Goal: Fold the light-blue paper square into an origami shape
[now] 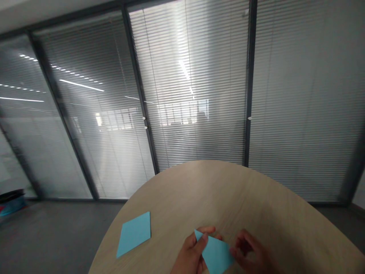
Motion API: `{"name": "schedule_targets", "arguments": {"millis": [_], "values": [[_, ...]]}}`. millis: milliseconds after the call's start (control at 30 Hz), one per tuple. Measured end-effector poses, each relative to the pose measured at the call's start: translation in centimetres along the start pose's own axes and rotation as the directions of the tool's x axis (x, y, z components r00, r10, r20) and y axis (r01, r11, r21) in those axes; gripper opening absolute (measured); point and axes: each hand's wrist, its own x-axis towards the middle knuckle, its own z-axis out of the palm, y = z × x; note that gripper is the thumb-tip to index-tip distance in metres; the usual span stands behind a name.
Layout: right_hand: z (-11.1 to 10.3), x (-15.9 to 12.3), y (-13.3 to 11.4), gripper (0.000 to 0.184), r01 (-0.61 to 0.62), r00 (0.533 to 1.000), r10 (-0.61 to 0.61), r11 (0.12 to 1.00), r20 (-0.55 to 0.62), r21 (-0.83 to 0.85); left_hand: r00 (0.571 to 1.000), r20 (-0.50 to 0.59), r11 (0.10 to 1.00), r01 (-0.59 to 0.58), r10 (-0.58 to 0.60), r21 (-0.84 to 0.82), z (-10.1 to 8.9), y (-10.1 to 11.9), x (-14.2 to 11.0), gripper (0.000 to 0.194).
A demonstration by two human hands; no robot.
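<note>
A light-blue sheet of paper (217,254) is in my left hand (191,249), low in the view near the table's close side. My left thumb lies on top of the paper near its upper left corner, with the fingers behind and beneath it. My right hand (251,251) is at the paper's right edge, its fingers curled and slightly blurred. The fingertips there meet the edge of the sheet. The paper's lower end is cut off by the bottom of the picture. Another light-blue paper square (134,233) lies flat on the table to the left, apart from both hands.
The round-ended wooden table (205,186) spreads out in front of me. Beyond it stands a glass partition with closed blinds (196,83) and dark frames. A dark-rimmed blue object (13,201) sits on the grey floor at far left.
</note>
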Motion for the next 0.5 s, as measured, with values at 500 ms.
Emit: {"name": "schedule_targets", "arguments": {"millis": [500], "values": [[0.9, -0.1, -2.6, 0.035, 0.774, 0.502, -0.856, 0.508, -0.121, -0.378, 0.998, 0.038, 0.990, 0.063, -0.058, -0.125, -0.9, -1.1, 0.9, 0.043]]}}
